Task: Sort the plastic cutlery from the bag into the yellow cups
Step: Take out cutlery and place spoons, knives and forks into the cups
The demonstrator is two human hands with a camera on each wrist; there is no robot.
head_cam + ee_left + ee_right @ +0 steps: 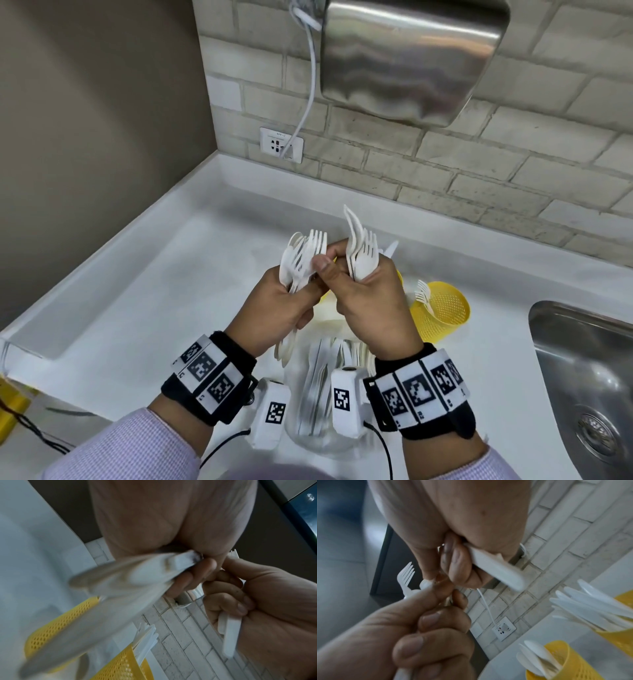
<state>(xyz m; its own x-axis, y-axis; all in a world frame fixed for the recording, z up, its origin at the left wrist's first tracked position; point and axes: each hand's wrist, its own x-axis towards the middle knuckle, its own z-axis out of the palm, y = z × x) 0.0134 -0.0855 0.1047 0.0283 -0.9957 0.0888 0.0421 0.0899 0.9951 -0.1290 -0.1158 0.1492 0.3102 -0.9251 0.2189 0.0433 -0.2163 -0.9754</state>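
White countertop (144,308) against a pale brick wall: above its near edge, a person's two hands sort disposable cutlery. The left hand (286,305) has its fingers curled round a mixed bundle of forks and spoons (301,255); the right hand (371,301), touching it, grips a stack of forks and knives (359,250), thumb clamped across the necks. Behind the hands, toward the sink-side edge, a yellow mesh cup (445,313) already holds forks; the right wrist view shows two more yellow cups (565,660) with knives and spoons. The clear bag (315,394) lies at the near edge, more cutlery still inside. Done well, this step probably means peeling one type at a time from the bundle, keeping the heads aligned, then dropping each set handle-first into its matching cup without tipping the light mesh.
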